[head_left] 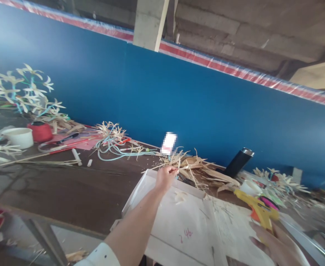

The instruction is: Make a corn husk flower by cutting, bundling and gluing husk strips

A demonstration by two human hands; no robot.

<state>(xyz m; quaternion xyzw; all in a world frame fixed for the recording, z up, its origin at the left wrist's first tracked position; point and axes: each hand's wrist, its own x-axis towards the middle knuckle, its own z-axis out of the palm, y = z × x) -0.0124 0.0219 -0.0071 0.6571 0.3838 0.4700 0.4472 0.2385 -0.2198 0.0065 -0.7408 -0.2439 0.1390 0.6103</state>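
My left hand (pixel 165 178) reaches over the far edge of the white open cardboard box (pixel 184 218), its fingertips pinched on a thin pale husk strip (pixel 179 163). Just beyond the fingers lies a pile of dried husks (pixel 203 168), so the strip's far end is hard to tell from it. At the lower right, my right hand (pixel 280 244) is closed around the handle of a yellow hot glue gun (pixel 258 208), whose nozzle points up and left. That hand is blurred. A small pale husk piece (pixel 180 197) rests inside the box.
Husk flowers (pixel 111 131) on pale blue stems lie along the blue wall (pixel 206 103). A black thermos (pixel 238 162) leans at the back right, near a white cup (pixel 250 187). At left are a white tub (pixel 18 137) and red pot (pixel 40 132).
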